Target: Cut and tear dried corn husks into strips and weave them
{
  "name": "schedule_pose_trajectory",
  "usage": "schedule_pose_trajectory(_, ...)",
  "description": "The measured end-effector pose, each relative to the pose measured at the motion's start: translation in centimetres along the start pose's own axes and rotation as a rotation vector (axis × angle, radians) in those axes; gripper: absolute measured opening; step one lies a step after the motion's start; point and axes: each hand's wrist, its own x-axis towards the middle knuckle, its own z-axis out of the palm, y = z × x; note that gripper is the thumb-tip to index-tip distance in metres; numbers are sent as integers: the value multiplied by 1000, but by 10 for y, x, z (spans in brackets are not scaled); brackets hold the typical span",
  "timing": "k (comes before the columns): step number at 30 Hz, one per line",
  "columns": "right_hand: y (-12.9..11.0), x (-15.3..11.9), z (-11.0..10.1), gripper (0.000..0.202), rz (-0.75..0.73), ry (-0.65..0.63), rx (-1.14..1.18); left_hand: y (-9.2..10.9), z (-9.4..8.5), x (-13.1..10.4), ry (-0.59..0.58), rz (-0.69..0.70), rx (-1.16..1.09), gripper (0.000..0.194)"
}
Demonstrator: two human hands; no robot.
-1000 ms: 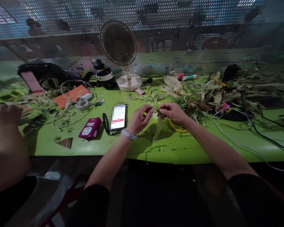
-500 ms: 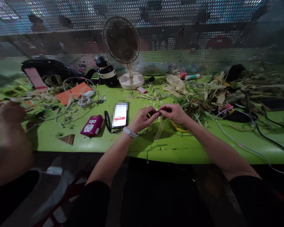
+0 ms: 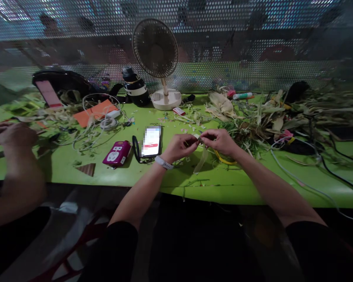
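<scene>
A pale, thin leaf strip (image 3: 201,161) hangs down between my two hands over the green table. My left hand (image 3: 181,147), with a light band on its wrist, is pinched at the top of the strip, on a small piece I cannot make out. My right hand (image 3: 219,141) pinches the strip's upper end, its fingertips almost touching those of my left hand. A yellow ring-like cord (image 3: 225,161) lies under my right wrist. Left of my left hand is a lit phone (image 3: 151,141) with a black strap.
A fan (image 3: 166,99) and a black bottle (image 3: 137,92) stand at the back. A purple power socket (image 3: 117,154) and white cables lie left. Dried leaves (image 3: 221,104) and more cables cover the right. Another person's hand (image 3: 17,135) is at the far left.
The view has shifted slightly, so most things sit a little further right. My fingers have shifted slightly at the strip's top; both hands stay pinched together there.
</scene>
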Motion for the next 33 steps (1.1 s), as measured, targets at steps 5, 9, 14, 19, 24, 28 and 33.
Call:
schedule_pose_trajectory(5,-1,-1,0,21,-1,10,-30,-4,0,0,-7,7,48,13)
schedule_pose_trajectory(9,0,0,-1,20,-9,22,-68,-4,0,1,-2,16,28,14)
schedule_pose_trajectory(14,0,0,-3,21,-18,10,-85,-5,1,1,-6,9,-4,13)
schedule_pose_trajectory(19,0,-1,-2,22,-33,22,-95,-5,1,1,-6,-39,1,15)
schedule_pose_trajectory(24,0,-1,-2,20,-38,27,-92,1,-1,0,6,-60,-54,15)
schedule_pose_trajectory(28,0,-1,-1,20,-52,23,-118,3,0,-1,-34,-73,-93,16)
schedule_pose_trajectory(33,1,-1,-1,19,-57,18,-132,1,4,-2,-39,-30,-31,16)
